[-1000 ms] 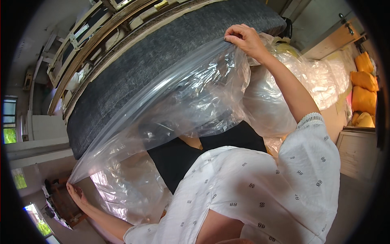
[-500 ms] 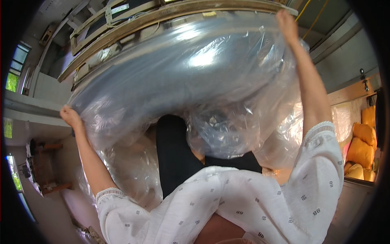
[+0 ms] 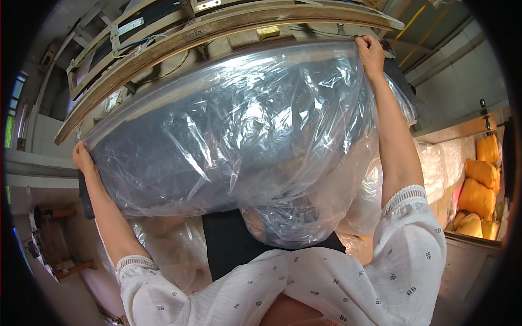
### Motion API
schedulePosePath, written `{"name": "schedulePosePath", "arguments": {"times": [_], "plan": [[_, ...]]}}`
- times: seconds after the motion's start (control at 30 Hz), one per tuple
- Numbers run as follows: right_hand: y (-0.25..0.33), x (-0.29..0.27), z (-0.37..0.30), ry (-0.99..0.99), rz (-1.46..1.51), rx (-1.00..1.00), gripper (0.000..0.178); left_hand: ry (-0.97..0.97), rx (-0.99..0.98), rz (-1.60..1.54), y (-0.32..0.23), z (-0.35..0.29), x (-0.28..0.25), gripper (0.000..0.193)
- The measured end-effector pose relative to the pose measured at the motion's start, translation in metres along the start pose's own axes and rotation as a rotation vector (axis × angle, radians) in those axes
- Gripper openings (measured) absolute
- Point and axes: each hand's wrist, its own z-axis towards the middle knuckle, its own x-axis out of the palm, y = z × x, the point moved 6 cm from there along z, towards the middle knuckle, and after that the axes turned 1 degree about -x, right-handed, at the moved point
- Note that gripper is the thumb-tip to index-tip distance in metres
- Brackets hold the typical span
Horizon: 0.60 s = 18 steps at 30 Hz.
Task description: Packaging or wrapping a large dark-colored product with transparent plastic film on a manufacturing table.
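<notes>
A wide sheet of clear plastic film point(image 3: 217, 125) is stretched between my hands, wrinkled and shiny, over a dark surface that shows through it. My left hand point(image 3: 82, 156) is closed on the film's left far corner. At the right far corner, my right hand point(image 3: 371, 57) pinches the same edge, with its fingers pressed together. The film's far edge runs nearly straight between the two hands. Its near part hangs in loose folds over my lap, covering part of my black trousers point(image 3: 228, 242).
Just beyond the film runs a long wooden bar point(image 3: 217, 24) of a frame, with a small yellow block point(image 3: 267, 33) beside it. More crumpled clear plastic point(image 3: 174, 244) lies below, around my legs. Orange bundles point(image 3: 478, 187) sit at the right. A brown wooden rack point(image 3: 57, 244) stands at the left.
The billowing film has come down flatter and shows more wrinkles. My right hand has moved nearer and slightly left; my left hand has shifted a little left. Both keep hold of the film.
</notes>
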Motion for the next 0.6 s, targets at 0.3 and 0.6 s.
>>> {"name": "schedulePosePath", "arguments": {"times": [0.3, 0.6], "plan": [[-0.013, -0.005, 0.002, -0.090, -0.112, 0.023, 0.038, 0.027, -0.086, 0.220, -0.002, 0.001, 0.002, 0.020], [-0.051, -0.006, 0.013, -0.143, 0.137, 0.185, 0.035, -0.152, -0.278, -0.216, 0.009, 0.002, -0.029, 0.028]]}}
